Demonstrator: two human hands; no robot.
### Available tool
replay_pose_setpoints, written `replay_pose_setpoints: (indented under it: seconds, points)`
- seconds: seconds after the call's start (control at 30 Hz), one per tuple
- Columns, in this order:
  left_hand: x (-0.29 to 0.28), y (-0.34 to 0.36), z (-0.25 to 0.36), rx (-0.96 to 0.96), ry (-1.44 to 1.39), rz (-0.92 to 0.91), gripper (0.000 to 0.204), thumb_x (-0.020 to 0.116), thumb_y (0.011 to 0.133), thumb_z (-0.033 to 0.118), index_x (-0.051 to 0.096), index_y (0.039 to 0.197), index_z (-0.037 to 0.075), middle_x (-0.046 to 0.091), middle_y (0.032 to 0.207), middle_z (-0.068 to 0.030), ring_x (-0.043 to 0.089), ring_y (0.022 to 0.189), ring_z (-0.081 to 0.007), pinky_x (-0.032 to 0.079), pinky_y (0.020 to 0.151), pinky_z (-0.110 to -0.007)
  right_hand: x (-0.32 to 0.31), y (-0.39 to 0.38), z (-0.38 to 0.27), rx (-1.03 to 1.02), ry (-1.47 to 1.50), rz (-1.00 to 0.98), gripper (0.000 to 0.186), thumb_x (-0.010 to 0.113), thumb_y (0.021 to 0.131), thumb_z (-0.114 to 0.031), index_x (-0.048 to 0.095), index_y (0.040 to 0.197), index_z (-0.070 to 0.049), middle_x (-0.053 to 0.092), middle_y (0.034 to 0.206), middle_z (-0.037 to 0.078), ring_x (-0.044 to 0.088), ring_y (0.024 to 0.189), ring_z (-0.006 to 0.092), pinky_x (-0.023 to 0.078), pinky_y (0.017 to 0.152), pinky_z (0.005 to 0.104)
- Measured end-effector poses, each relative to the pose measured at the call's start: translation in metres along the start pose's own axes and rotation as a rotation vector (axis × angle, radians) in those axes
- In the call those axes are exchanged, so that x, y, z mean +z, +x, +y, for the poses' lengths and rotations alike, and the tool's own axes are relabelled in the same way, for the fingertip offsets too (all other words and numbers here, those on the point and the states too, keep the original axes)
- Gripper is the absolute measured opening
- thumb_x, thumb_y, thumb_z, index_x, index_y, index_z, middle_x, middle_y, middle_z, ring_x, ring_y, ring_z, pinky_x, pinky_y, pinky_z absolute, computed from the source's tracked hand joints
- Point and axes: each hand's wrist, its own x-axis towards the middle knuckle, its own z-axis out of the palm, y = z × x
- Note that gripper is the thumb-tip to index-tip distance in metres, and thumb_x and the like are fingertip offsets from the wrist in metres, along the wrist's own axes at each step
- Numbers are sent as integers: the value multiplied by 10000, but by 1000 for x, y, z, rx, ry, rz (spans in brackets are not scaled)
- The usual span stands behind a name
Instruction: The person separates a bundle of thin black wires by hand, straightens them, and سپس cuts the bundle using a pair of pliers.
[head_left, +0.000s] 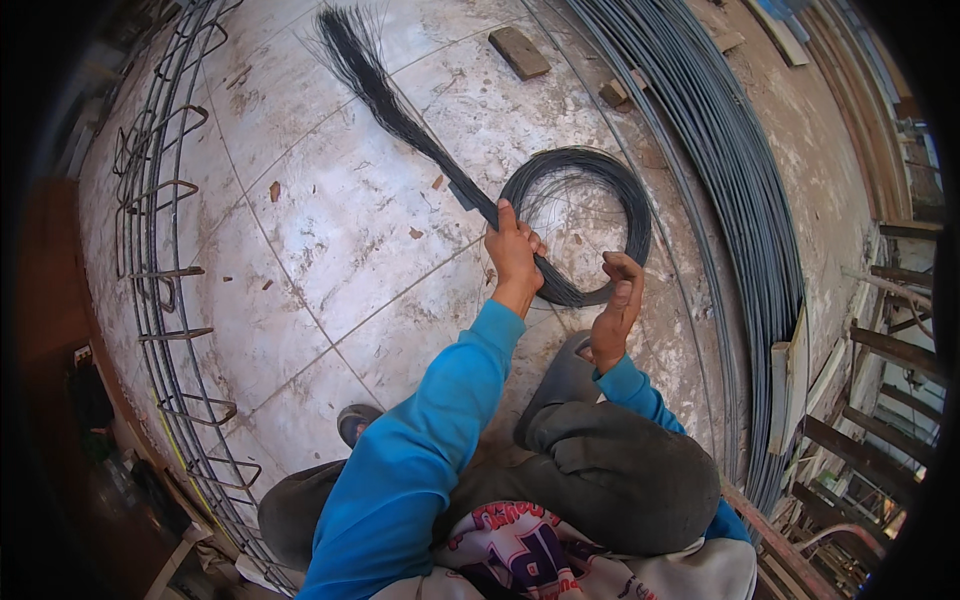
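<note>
My left hand (pixel 515 252) is closed around a bundle of thin dark tie wire, where its loose end meets the coil. From that fist the straight tail (pixel 400 115) runs up and to the left, its strands fanning out at the far tip. To the right lies the round wire coil (pixel 640 215), with a few stray strands across its middle. Beside the coil's lower right edge, my right hand (pixel 615 310) is raised with its fingers partly bent and apart. Whether it touches the wire I cannot tell.
Long steel rods (pixel 730 150) lie bundled along the right. A rebar cage (pixel 165 270) with bent stirrups runs down the left. A wood block (pixel 519 53) rests on the stained tiled floor (pixel 290 220). Timber pieces (pixel 870 350) stand at the far right.
</note>
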Motion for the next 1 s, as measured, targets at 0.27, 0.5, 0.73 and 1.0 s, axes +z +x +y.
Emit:
replay_pose_setpoints:
  seconds: [0.27,0.5,0.73,1.0]
  points:
    - [-15,-4,9,-7,-33,-28,390,497,951,402,355,732,112,330,526,13,337,389,-114,309,362,-301,23,-5,3,125,-78,-548,270,480,963,-204,580,1088,12,592,1014,113,564,965,188,431,869,306]
    - [-43,-42,62,-10,193,-58,363,486,958,370,356,719,130,308,523,23,325,397,-100,281,353,-276,53,86,-22,-139,-384,-976,605,652,800,-135,428,1362,-140,491,1273,151,499,1161,308,417,956,386]
    - [-88,-106,159,-158,393,-237,344,516,950,398,371,758,152,288,506,59,279,367,-49,236,327,-219,242,125,-35,-1094,-448,-1062,747,759,680,-86,431,1338,-223,410,1385,77,385,1281,329,301,1087,464]
    - [-185,-184,235,-140,565,-76,305,529,952,378,425,784,146,294,522,62,293,379,-45,234,334,-214,379,122,-30,-1312,-368,-1346,305,613,855,-391,552,730,-119,569,656,87,587,722,305,495,755,430]
